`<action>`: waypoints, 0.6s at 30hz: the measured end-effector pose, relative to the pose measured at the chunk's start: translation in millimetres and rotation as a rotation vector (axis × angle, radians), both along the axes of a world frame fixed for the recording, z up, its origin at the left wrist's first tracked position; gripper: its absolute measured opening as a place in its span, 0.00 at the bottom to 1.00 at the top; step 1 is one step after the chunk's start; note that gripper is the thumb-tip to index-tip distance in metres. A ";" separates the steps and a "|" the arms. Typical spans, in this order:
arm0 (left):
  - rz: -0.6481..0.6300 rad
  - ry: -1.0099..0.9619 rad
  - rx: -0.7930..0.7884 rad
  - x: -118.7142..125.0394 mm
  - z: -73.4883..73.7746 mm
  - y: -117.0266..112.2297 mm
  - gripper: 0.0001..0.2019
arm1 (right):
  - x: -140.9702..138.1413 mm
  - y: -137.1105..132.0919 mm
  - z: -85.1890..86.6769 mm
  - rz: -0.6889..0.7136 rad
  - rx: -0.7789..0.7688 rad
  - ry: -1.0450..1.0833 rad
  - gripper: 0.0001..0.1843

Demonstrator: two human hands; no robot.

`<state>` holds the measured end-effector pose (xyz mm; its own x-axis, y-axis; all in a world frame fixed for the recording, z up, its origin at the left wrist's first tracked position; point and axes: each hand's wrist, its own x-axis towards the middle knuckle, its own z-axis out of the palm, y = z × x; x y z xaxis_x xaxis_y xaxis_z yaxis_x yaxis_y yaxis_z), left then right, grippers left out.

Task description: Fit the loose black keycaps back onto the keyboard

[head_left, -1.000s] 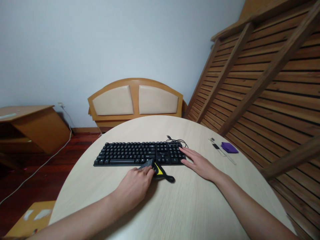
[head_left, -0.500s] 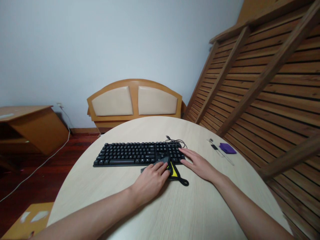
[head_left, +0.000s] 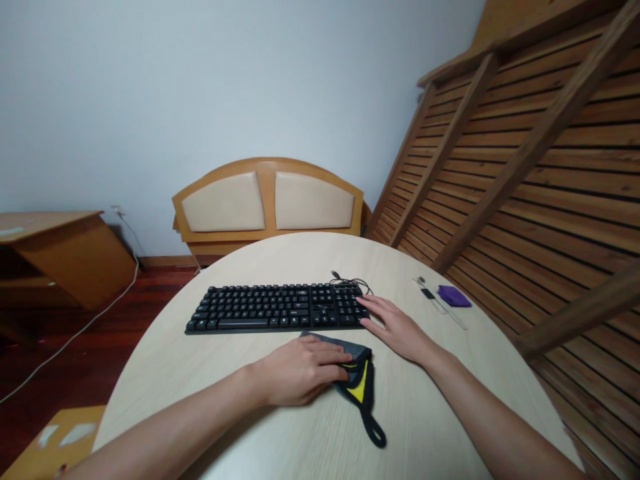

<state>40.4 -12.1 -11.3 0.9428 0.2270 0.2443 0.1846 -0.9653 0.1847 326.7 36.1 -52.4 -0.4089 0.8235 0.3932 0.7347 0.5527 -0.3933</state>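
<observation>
My left hand [head_left: 300, 370] is closed on a folded grey and yellow cleaning cloth [head_left: 361, 393] with black edging and a hanging loop. The cloth lies at the tabletop, just in front of a black keyboard [head_left: 260, 310], and my palm and fingers cover part of it. At the keyboard's right end, my right hand [head_left: 395, 328] rests with fingers stretched out and thumb apart, touching the number-pad edge. Behind the number pad lies the keyboard's coiled black cable [head_left: 353, 281] with its USB plug.
A purple pouch [head_left: 454, 297] and a thin white cord [head_left: 440, 307] with a small black piece lie on the right of the round table [head_left: 400, 427]. Wooden slats [head_left: 550, 200] lean at the right. Behind the table stands a padded headboard [head_left: 267, 200]; a desk [head_left: 60, 253] is at left.
My left hand has pulled the cloth off the keyboard's lower right keys, toward me and onto the table. The cloth's loop swung nearer to me. My right hand stays at the keyboard's end.
</observation>
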 end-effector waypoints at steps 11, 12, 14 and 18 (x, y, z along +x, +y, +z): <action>0.622 -0.214 0.157 -61.6 -20.2 45.6 0.14 | -68.4 -59.4 34.5 -0.040 -0.019 -0.215 0.18; 0.652 -0.205 0.166 -63.3 -25.2 49.0 0.14 | -68.8 -59.4 32.7 -0.055 -0.027 -0.231 0.19; 0.695 -0.190 0.162 -64.7 -32.6 52.9 0.15 | -67.4 -57.8 29.2 -0.063 -0.036 -0.242 0.20; 0.725 -0.175 0.138 -63.3 -36.6 53.1 0.16 | -64.8 -54.6 25.9 -0.062 -0.047 -0.236 0.20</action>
